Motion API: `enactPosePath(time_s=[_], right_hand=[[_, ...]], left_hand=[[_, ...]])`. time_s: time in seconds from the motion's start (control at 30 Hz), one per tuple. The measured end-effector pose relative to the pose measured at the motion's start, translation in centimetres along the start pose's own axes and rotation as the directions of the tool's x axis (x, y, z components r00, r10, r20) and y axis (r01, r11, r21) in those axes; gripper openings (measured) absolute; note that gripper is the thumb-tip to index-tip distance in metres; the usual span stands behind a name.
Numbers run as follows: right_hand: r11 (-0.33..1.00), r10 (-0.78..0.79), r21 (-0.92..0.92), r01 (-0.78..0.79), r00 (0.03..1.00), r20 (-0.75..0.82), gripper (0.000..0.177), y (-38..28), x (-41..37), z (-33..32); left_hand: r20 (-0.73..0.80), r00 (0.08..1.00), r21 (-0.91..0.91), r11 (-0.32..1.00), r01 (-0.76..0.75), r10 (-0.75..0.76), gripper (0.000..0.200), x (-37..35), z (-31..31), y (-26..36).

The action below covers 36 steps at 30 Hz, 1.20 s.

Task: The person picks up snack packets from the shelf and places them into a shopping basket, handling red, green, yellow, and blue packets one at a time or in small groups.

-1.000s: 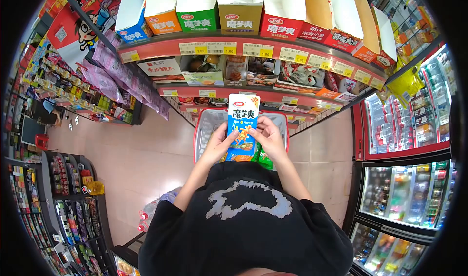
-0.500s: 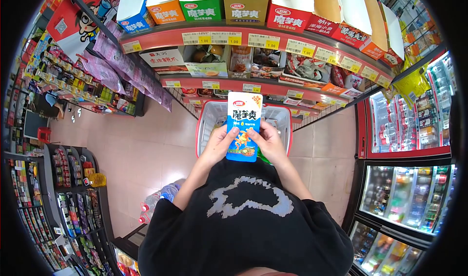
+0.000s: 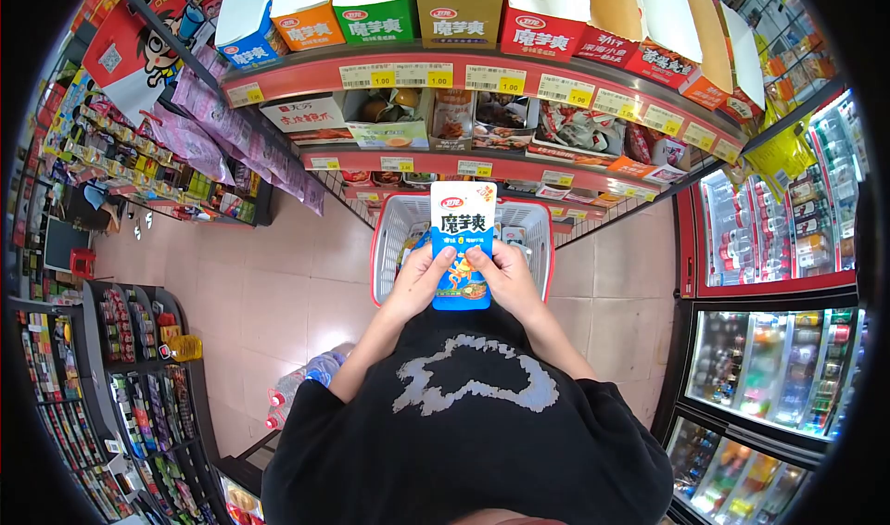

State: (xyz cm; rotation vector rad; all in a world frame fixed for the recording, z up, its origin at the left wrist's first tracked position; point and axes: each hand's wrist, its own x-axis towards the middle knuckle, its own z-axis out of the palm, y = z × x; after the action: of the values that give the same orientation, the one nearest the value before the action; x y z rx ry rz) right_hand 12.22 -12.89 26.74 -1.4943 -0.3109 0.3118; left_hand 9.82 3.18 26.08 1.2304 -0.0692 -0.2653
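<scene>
A blue and white snack packet (image 3: 463, 224) with large dark characters stands nearly upright in front of my chest. My left hand (image 3: 419, 278) is closed on its left edge, the thumb lying across the front. On the opposite edge, my right hand (image 3: 508, 275) grips it the same way, with the other fingers hidden behind. Below and beyond the packet is a white shopping basket (image 3: 399, 213) with a red rim. Several packets lie inside it, mostly covered by my hands and the held packet.
Ahead, a curved red shelf (image 3: 445, 75) carries open snack boxes, including a green box (image 3: 374, 13), above price tags. Glass-door drink coolers (image 3: 760, 363) line the right. At left is a black display rack (image 3: 153, 377). Large plastic bottles (image 3: 301, 381) stand on the tiled floor (image 3: 269, 293).
The packet has dropped slightly in view, and my right thumb has shifted a little on its front. Both hands keep their hold. The shelf view has shifted slightly to the left.
</scene>
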Motion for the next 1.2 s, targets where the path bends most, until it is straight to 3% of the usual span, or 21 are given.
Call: enactPosePath(time_s=[0.13,0.23,0.3,0.33,0.43,0.47,0.5,0.57,0.67,0.77,0.8,0.83,0.9,1.0,1.2], right_hand=[[0.988,-0.027,-0.154,0.02,0.999,-0.045,0.024,-0.3,0.1,0.0],[0.923,-0.18,-0.371,0.104,0.968,-0.176,0.022,-0.7,0.3,0.4],[0.842,-0.296,-0.508,0.18,0.942,-0.157,0.023,-2.6,0.3,0.8],[0.792,-0.351,-0.572,0.212,0.926,-0.142,0.025,-3.3,0.3,1.0],[0.727,-0.526,-0.47,0.501,0.846,0.089,0.03,-2.4,0.5,0.6],[0.751,-0.56,-0.371,0.546,0.825,0.081,0.028,-2.8,0.4,0.8],[0.74,-0.566,-0.38,0.555,0.819,0.094,0.027,-2.7,0.3,0.9],[0.719,-0.577,-0.395,0.573,0.808,0.122,0.025,-2.5,0.1,1.0],[0.769,-0.561,-0.335,0.545,0.826,0.054,0.018,-1.9,0.1,1.2],[0.804,-0.521,-0.328,0.496,0.853,0.011,0.016,-2.5,0.6,1.1],[0.813,-0.506,-0.333,0.477,0.863,0.002,0.015,-2.8,0.7,1.1],[0.843,-0.45,-0.332,0.423,0.893,-0.004,0.015,-3.0,0.8,1.0],[0.889,-0.339,-0.331,0.315,0.941,-0.014,0.015,-3.4,1.1,1.0],[0.922,-0.275,-0.279,0.268,0.961,0.015,0.022,-4.2,2.3,1.9],[0.918,-0.235,-0.324,0.229,0.972,0.021,0.029,-6.2,5.2,4.8]], left_hand=[[-0.032,0.999,0.066,0.998,-0.016,0.018,0.028,0.6,-0.4,-0.1],[-0.078,0.99,0.102,0.989,-0.11,0.118,0.027,1.3,0.0,0.1],[-0.118,0.981,0.096,0.985,-0.141,0.152,0.024,1.3,1.0,0.8],[-0.133,0.986,-0.002,0.995,-0.098,0.096,0.028,1.6,1.1,0.4],[0.087,0.994,-0.398,0.913,0.088,-0.058,0.041,1.3,-0.4,-2.1],[0.243,0.965,-0.613,0.787,0.078,0.094,0.052,1.6,-0.6,-2.9],[0.282,0.955,-0.618,0.779,0.106,0.094,0.057,1.7,-0.6,-2.5],[0.112,0.987,-0.569,0.806,0.162,-0.119,0.064,1.2,0.8,0.1],[0.301,0.947,-0.662,0.689,0.294,-0.114,0.065,1.5,-0.4,-1.1],[0.28,0.959,-0.731,0.657,0.185,0.042,0.06,1.7,-1.4,-2.3],[0.231,0.968,-0.694,0.713,0.094,0.098,0.055,1.6,-1.6,-1.7],[0.126,0.988,-0.702,0.712,0.027,0.086,0.039,1.2,-1.5,-0.5],[0.014,0.999,-0.612,0.79,-0.025,0.042,0.024,1.3,-3.7,0.2],[-0.324,0.936,-0.206,0.955,-0.214,0.139,0.029,0.7,-4.0,2.8],[-0.243,0.909,0.137,0.94,-0.314,0.339,0.038,0.3,-6.9,4.9]])
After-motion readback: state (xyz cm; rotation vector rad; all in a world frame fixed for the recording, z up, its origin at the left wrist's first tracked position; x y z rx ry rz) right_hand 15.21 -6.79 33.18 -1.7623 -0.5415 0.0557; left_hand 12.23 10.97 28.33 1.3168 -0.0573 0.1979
